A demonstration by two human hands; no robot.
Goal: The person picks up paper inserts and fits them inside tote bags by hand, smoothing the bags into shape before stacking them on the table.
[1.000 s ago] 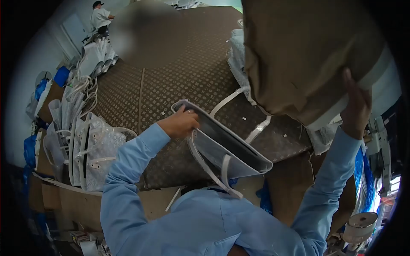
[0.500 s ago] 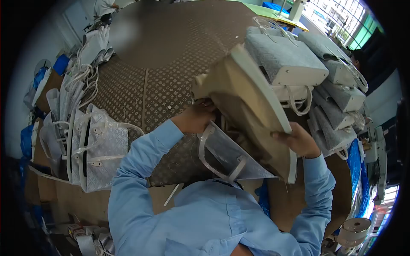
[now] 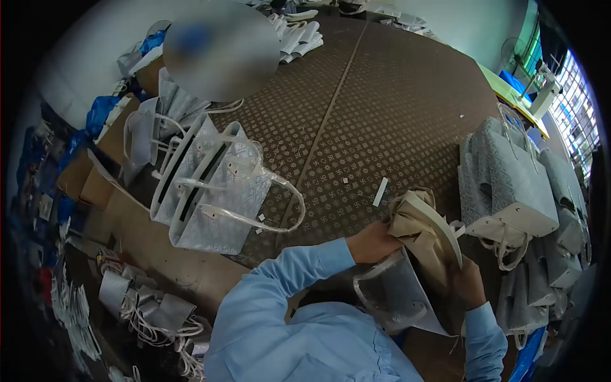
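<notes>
A light grey handbag (image 3: 400, 293) with a pale handle hangs at the table's near edge, in front of my body. Its tan lining (image 3: 423, 245) bulges out of the top, edged by a pale stiff band. My left hand (image 3: 374, 243) is closed on the bag at the left side of the lining, with the fingertips partly hidden by the cloth. At the lower right end of the band, my right hand (image 3: 468, 283) grips the bag's edge. The bag's far side is hidden behind the lining.
Patterned grey handbags (image 3: 223, 184) stand on the left, their clear-wrapped handles reaching over the brown patterned table (image 3: 356, 114). More bags (image 3: 509, 172) are stacked on the right. A white strip (image 3: 380, 191) lies beyond my left hand. Handled pieces (image 3: 156, 305) are piled below left.
My view has swung left, so the held bag and both hands appear farther right and lower. The lining looks more bunched, and my hands still hold the bag.
</notes>
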